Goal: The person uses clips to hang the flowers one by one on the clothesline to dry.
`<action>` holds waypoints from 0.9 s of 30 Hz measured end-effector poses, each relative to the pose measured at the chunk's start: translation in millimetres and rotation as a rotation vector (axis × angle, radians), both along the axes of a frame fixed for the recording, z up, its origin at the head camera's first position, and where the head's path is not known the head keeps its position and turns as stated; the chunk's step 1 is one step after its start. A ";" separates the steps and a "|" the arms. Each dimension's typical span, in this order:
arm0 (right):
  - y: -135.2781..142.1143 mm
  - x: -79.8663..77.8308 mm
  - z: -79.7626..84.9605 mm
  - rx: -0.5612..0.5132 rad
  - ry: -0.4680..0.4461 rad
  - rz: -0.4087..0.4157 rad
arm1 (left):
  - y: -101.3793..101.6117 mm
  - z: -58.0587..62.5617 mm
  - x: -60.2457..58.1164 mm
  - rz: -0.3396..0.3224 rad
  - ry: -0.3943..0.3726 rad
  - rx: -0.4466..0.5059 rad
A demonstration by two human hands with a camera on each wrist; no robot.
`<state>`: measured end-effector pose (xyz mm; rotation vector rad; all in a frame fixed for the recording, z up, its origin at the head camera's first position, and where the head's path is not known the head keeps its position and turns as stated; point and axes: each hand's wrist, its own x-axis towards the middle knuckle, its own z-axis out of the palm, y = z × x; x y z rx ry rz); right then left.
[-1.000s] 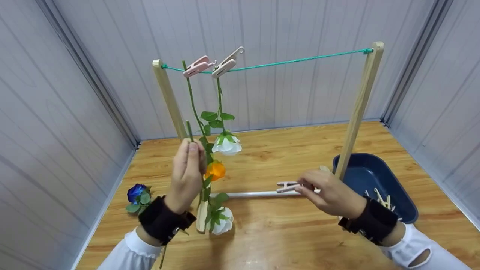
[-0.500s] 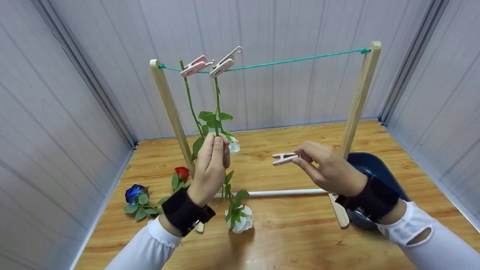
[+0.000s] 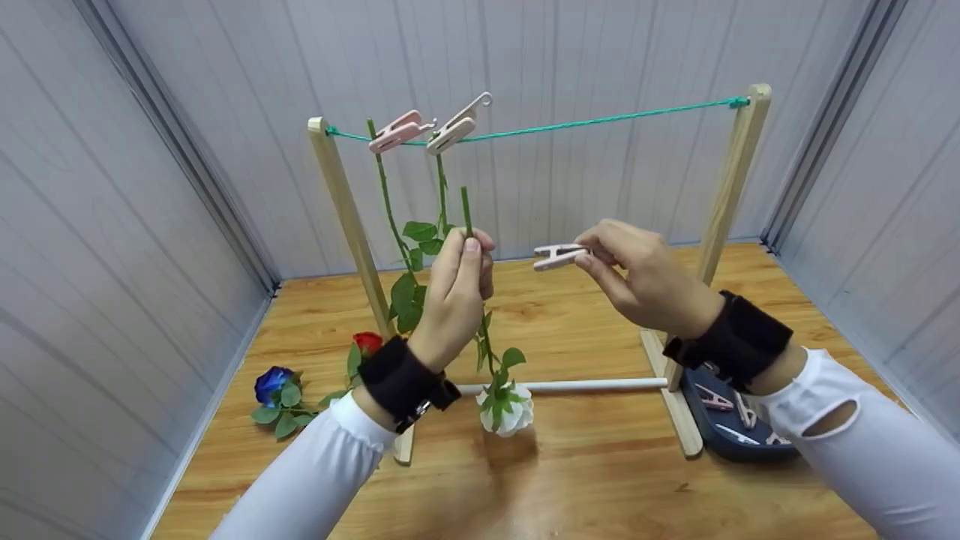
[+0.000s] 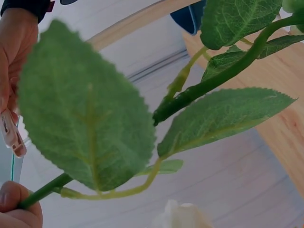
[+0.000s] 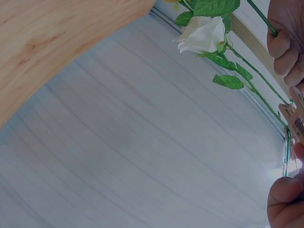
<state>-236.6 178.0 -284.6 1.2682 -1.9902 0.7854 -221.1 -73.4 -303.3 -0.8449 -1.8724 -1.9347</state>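
Note:
My left hand (image 3: 454, 292) grips the green stem (image 3: 466, 210) of a white rose, whose bloom (image 3: 506, 410) hangs head down near the white crossbar. Large leaves (image 4: 85, 114) of that rose fill the left wrist view. To the right, my right hand (image 3: 641, 274) pinches a pale pink clothespin (image 3: 556, 256) by its handle end, prongs toward the stem but apart from it. Both hands are below the green line (image 3: 585, 125). From that line hang two flowers, held by a pink clothespin (image 3: 397, 133) and a beige clothespin (image 3: 452, 136); one is a white rose (image 5: 204, 34), partly hidden by my left hand in the head view.
Wooden posts (image 3: 739, 172) with feet and a white crossbar (image 3: 592, 385) hold the line. A dark blue basin (image 3: 739, 450) with several clothespins stands right, partly behind my right forearm. A blue rose (image 3: 274, 386) and a red rose (image 3: 367, 343) lie left on the wooden table (image 3: 592, 480).
My left hand has moved right and up with the white rose. My right hand has raised the clothespin and brought it closer to the stem. The red rose has come into sight.

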 end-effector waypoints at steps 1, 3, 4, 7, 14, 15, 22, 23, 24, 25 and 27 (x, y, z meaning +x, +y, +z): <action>-0.2 -1.7 2.4 -0.005 0.004 -0.006 | 1.7 1.2 -2.7 0.000 -0.002 0.001; -1.0 -4.5 8.4 -0.019 0.012 -0.019 | 5.3 4.2 -7.7 -0.006 -0.010 0.006; -1.4 -5.9 11.8 -0.027 0.014 -0.027 | 7.1 6.0 -9.9 -0.011 -0.015 0.007; -3.7 -9.2 23.5 -0.051 0.016 -0.050 | 12.1 12.1 -15.6 -0.028 -0.027 0.001; -13.9 -14.1 51.2 -0.082 0.037 -0.099 | 22.4 24.0 -26.1 -0.041 -0.025 -0.008; -15.7 -15.0 54.7 -0.088 0.040 -0.101 | 23.4 24.7 -27.7 -0.047 -0.028 -0.001; -26.1 -24.2 79.7 -0.110 0.083 -0.098 | 28.6 29.7 -38.9 -0.071 -0.039 0.047; -27.4 -25.6 83.4 -0.107 0.087 -0.101 | 29.1 30.6 -40.0 -0.068 -0.041 0.048; -28.7 -26.9 87.0 -0.103 0.087 -0.105 | 29.5 31.3 -41.0 -0.066 -0.045 0.049; -30.0 -28.1 90.4 -0.096 0.086 -0.111 | 29.9 32.0 -42.0 -0.061 -0.048 0.047; -32.9 -30.3 96.8 -0.080 0.073 -0.128 | 30.4 33.3 -43.7 -0.051 -0.050 0.041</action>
